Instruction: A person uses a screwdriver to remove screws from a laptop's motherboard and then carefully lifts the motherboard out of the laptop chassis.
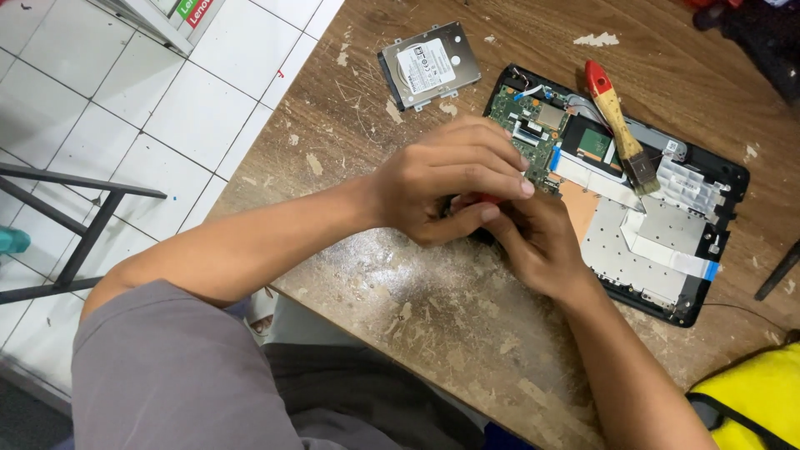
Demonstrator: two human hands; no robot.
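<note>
The worn wooden table (433, 317) fills the middle of the frame. At centre right on it lies the opened laptop base (667, 250), with its green circuit board (533, 133) bare and a red-handled brush (615, 121) resting across the top. A loose hard drive (429, 65) sits apart at upper centre. Your left hand (450, 179) and right hand (537, 242) meet at the base's left edge, fingers pinched narrow on a small red-tipped tool (490, 198), mostly hidden. If it slips under pressure, you could gouge the board or tear the white ribbon cable (592, 179) just beside it.
</note>
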